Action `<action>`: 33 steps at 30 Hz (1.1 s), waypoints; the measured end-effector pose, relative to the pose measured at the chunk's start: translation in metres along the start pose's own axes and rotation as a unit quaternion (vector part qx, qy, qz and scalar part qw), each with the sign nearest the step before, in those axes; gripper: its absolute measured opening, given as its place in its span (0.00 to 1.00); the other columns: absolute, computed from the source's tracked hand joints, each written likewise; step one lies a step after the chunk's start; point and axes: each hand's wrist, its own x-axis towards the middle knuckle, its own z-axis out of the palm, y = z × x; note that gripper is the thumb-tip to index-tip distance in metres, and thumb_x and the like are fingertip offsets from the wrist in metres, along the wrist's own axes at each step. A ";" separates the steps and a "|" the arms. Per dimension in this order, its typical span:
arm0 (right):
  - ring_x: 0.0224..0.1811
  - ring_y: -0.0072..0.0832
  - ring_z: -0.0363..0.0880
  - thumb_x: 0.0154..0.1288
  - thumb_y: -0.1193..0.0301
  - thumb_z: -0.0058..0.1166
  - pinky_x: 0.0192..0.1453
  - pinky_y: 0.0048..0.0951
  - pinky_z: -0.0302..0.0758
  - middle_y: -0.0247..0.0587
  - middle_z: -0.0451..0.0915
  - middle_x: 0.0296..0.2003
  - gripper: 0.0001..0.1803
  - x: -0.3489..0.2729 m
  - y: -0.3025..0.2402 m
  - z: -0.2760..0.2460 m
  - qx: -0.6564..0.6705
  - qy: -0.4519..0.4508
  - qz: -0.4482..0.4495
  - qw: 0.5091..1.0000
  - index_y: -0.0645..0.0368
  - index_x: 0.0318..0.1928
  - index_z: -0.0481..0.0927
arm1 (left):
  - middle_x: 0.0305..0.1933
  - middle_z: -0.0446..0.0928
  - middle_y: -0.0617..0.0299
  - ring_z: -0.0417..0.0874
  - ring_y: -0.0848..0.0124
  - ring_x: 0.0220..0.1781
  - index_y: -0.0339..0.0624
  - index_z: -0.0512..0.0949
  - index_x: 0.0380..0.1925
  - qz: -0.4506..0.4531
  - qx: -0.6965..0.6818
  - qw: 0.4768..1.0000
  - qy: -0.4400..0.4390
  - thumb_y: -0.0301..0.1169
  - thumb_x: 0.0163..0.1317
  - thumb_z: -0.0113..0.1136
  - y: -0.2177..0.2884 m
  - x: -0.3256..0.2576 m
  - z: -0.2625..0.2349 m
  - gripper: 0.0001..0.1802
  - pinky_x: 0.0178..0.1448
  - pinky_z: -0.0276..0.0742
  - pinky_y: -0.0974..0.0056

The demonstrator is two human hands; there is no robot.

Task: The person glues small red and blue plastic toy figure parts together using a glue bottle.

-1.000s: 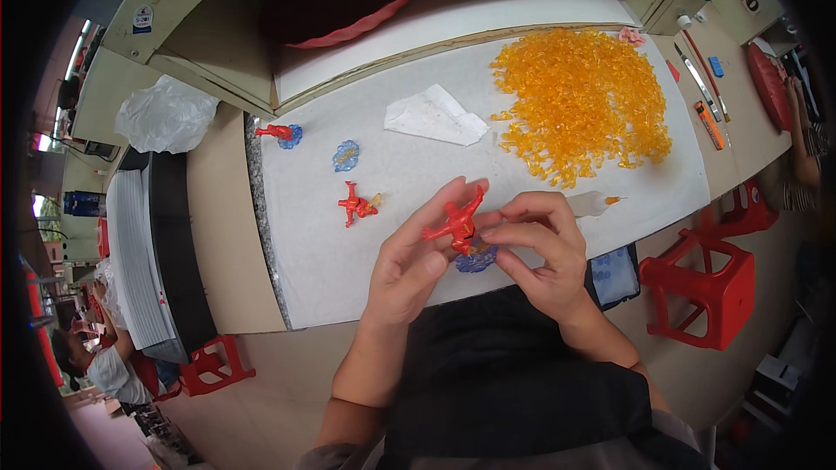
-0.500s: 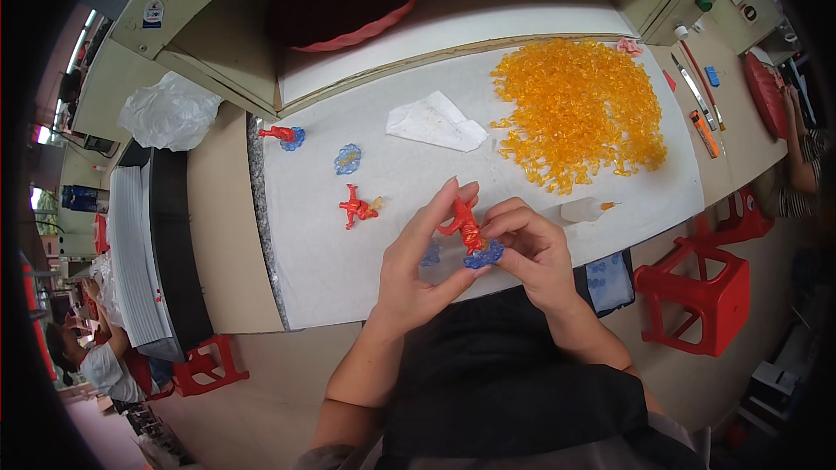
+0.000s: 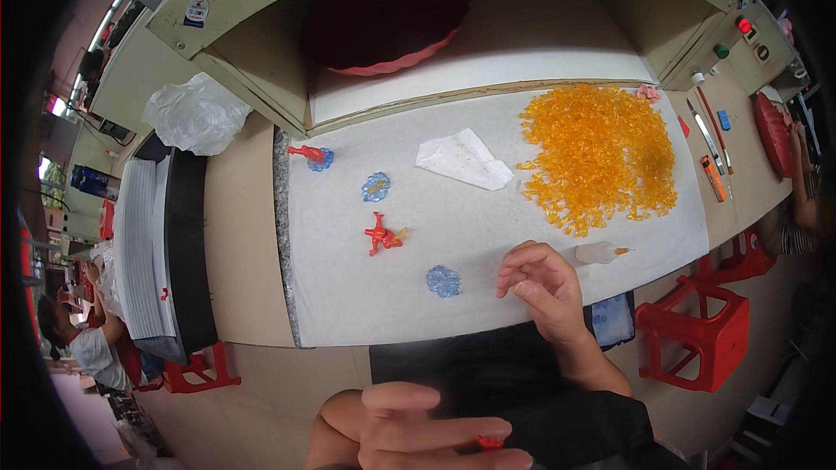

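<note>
As left hand hides figure, direction, axis unclear

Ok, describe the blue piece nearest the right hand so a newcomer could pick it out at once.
Start at the white sheet, with the orange pile towards its far right. Near the sheet's front edge, left of the right hand, lies a bumpy, translucent blue piece. Unlike the yellow-centred blue disc and the one with a red figure, it looks all blue.
</note>
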 end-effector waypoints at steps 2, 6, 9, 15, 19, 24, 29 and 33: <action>0.38 0.23 0.69 0.54 0.80 0.47 0.42 0.24 0.69 0.38 0.68 0.36 0.11 0.001 0.002 -0.006 -0.004 0.008 -0.002 1.000 0.66 0.40 0.69 | 0.49 0.69 0.52 0.72 0.54 0.47 0.49 0.58 0.56 0.106 -0.072 0.987 -0.098 0.42 0.52 0.56 -0.021 0.000 -0.019 0.32 0.60 0.50 0.51; 0.37 0.23 0.69 0.54 0.81 0.47 0.42 0.24 0.69 0.38 0.68 0.35 0.11 0.003 0.004 -0.001 0.000 -0.017 -0.001 1.000 0.66 0.39 0.69 | 0.43 0.73 0.59 0.75 0.62 0.42 0.53 0.66 0.42 -0.041 -0.028 0.999 -0.004 0.37 0.44 0.59 -0.003 0.006 0.000 0.23 0.55 0.53 0.54; 0.37 0.23 0.69 0.53 0.81 0.47 0.42 0.24 0.69 0.38 0.68 0.36 0.11 0.001 0.006 -0.008 0.002 0.003 -0.003 1.000 0.67 0.39 0.69 | 0.37 0.75 0.58 0.75 0.68 0.40 0.45 0.75 0.34 -0.218 0.145 0.964 0.035 0.26 0.31 0.65 -0.032 0.006 0.011 0.22 0.47 0.64 0.62; 0.38 0.24 0.71 0.50 0.82 0.51 0.43 0.23 0.69 0.41 0.70 0.37 0.13 0.000 0.005 0.001 -0.107 0.013 -0.027 0.994 0.65 0.39 0.70 | 0.46 0.70 0.45 0.76 0.59 0.38 0.31 0.68 0.46 -0.236 0.146 0.961 -0.019 0.25 0.36 0.65 -0.073 -0.022 0.016 0.31 0.49 0.66 0.61; 0.36 0.26 0.73 0.48 0.83 0.53 0.41 0.23 0.70 0.42 0.72 0.37 0.15 0.002 -0.001 0.011 -0.246 0.017 -0.114 0.963 0.64 0.39 0.71 | 0.47 0.71 0.46 0.75 0.60 0.39 0.32 0.69 0.45 -0.228 0.084 0.970 -0.027 0.26 0.35 0.65 -0.078 -0.023 0.025 0.31 0.47 0.65 0.62; 0.34 0.30 0.74 0.45 0.83 0.53 0.38 0.24 0.71 0.44 0.73 0.34 0.14 0.002 -0.005 0.014 -0.317 0.006 -0.178 0.932 0.64 0.37 0.72 | 0.48 0.71 0.47 0.75 0.60 0.41 0.32 0.70 0.44 -0.265 -0.022 0.964 -0.011 0.28 0.38 0.64 -0.081 -0.030 0.032 0.29 0.48 0.64 0.63; 0.33 0.31 0.75 0.44 0.83 0.53 0.37 0.24 0.71 0.43 0.74 0.32 0.13 0.001 -0.007 0.012 -0.346 0.016 -0.184 0.920 0.64 0.35 0.73 | 0.51 0.67 0.43 0.73 0.58 0.47 0.32 0.65 0.49 -0.273 -0.095 0.956 -0.043 0.25 0.38 0.64 -0.086 -0.036 0.034 0.33 0.52 0.66 0.60; 0.33 0.31 0.75 0.44 0.83 0.54 0.37 0.24 0.71 0.44 0.74 0.32 0.13 0.001 -0.006 0.012 -0.344 0.016 -0.183 0.921 0.64 0.34 0.73 | 0.51 0.67 0.43 0.73 0.58 0.48 0.32 0.64 0.50 -0.288 -0.115 0.949 -0.049 0.25 0.39 0.63 -0.087 -0.038 0.034 0.33 0.52 0.67 0.59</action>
